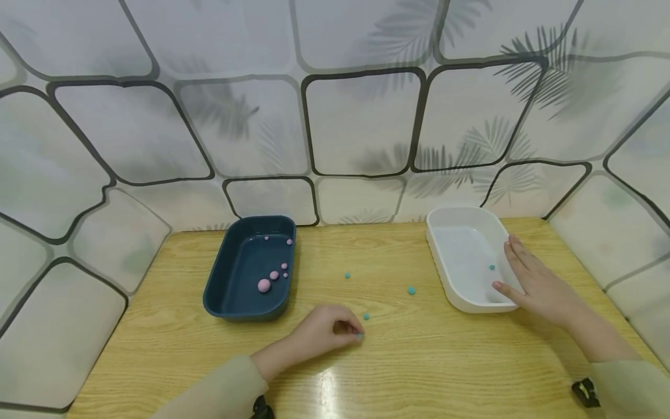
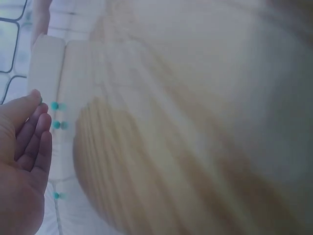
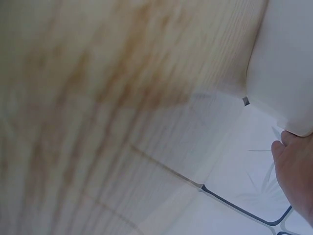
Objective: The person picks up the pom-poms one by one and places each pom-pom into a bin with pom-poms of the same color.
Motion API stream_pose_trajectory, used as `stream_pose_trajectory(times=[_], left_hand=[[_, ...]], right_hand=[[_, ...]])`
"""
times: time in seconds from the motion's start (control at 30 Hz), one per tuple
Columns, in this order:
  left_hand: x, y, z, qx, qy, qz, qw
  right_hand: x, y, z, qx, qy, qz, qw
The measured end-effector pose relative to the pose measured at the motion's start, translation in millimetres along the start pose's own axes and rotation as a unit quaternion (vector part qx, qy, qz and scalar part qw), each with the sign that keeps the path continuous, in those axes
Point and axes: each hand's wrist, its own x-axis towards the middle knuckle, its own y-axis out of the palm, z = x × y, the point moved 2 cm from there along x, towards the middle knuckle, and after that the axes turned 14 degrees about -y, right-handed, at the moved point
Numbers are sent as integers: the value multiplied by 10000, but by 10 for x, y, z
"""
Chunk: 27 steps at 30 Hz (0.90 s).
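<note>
My left hand is low over the middle of the table, thumb and fingertips pinching a small teal ball. Just beyond those fingertips lies another teal ball, with two more farther off. In the left wrist view, the left hand shows its thumb meeting the index finger; the pinched ball is hardly visible there. My right hand rests with straight fingers along the right rim of a white tray, its thumb over the inner side. One teal ball sits inside that tray.
A dark blue tray stands at the left, holding several pink balls of different sizes. Loose teal balls lie on the wooden table between the trays. A patterned curtain-like wall borders the back and sides.
</note>
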Motion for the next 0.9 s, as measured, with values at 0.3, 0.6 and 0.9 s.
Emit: stream_pose_trajectory(times=[0.3,0.6,0.9], left_hand=[[214,48,-173,-305,256,-292,9988],[480,21,-355,-657,76,-623,9959],[774,70,-529,-906,194,-719,9931]], right_hand=[[5,0,10,-2,-22,-38,10000],[-2,5,3,-43,-77,-110,9999],[2,0,9,2,-44,-80,10000]])
